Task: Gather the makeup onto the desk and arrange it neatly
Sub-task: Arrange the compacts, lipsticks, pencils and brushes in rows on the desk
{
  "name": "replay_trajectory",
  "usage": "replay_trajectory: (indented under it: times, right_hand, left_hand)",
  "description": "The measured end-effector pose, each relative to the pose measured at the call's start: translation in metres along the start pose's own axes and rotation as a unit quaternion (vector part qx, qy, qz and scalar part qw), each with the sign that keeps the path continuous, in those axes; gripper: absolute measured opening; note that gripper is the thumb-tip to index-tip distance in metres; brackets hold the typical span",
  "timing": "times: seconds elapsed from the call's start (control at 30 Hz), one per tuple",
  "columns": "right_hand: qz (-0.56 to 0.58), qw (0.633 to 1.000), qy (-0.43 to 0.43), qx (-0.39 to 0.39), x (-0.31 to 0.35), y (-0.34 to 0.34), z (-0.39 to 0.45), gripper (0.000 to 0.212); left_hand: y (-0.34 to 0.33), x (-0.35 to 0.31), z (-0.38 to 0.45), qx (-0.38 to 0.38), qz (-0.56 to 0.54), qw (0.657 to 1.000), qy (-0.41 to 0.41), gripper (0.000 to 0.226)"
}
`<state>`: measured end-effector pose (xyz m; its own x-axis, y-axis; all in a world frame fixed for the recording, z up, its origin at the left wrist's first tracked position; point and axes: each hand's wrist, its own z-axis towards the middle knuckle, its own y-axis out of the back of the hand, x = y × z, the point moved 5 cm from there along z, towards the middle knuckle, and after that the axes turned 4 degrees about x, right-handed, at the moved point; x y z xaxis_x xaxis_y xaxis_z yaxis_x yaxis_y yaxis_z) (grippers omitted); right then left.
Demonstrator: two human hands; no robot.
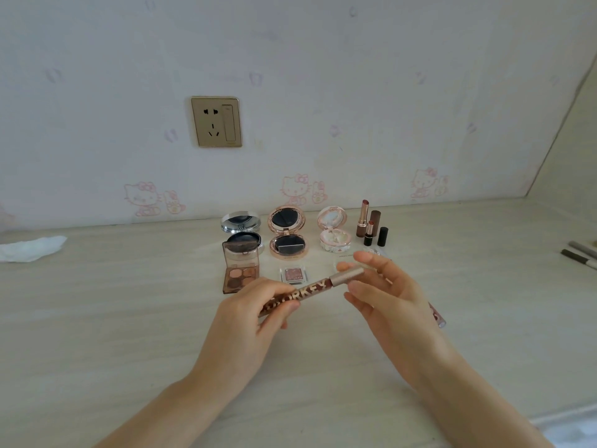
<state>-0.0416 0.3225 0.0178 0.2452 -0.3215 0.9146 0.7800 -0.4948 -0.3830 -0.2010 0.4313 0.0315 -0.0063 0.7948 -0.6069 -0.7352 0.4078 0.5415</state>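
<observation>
Both hands up over the desk [129, 318], sharing one brown pencil [311, 287] with gold lettering. Left hand [252, 315] is curled around the lettered end, thumb and fingers closed on the barrel. Right hand [387, 292] is half open; its thumb and forefinger pinch the metallic cap end, the other fingers spread loose. The pencil runs tilted, cap end higher and to the right, clear of the desktop.

Behind the hands, along the wall: silver compact [240, 229], open, mirror up; gold compact [287, 234], open; pink floral compact [334, 231], open. Right of those, a cluster of lipsticks [371, 226] standing upright with their caps beside them. In front of the silver compact, an open eyeshadow palette [240, 270]; just right of it, a small square glitter pot [293, 274].

A tube [437, 315] sticks out from behind the right wrist (mostly hidden). Two pens [580, 253] lie at the far right edge, a crumpled tissue [30, 248] at the far left. Wall socket [216, 121] above.
</observation>
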Motion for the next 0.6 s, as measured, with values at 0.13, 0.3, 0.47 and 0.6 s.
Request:
replay_trajectory:
  times: [0.13,0.3,0.47,0.6]
  right_hand:
    - [-0.008,0.999,-0.005,-0.041,0.0002,0.0023,0.0007,0.036]
    - [0.055,0.998,0.005,-0.014,-0.0005,0.0015,0.0001,0.027]
    - [0.026,0.999,0.005,-0.019,0.0015,-0.0011,-0.0001,0.032]
    - [0.005,1.0,-0.007,-0.018,-0.0013,-0.0002,0.0002,0.023]
  left_hand:
    - [-0.0032,-0.0004,-0.0006,0.015,0.01,1.0,-0.007,0.012]
    - [-0.002,0.0007,-0.0001,0.01,0.029,0.999,-0.008,0.011]
    - [-0.0014,0.0005,-0.0002,0.006,0.023,1.0,-0.004,0.011]
    - [-0.0031,-0.0016,-0.0007,0.014,0.021,1.0,-0.013,0.01]
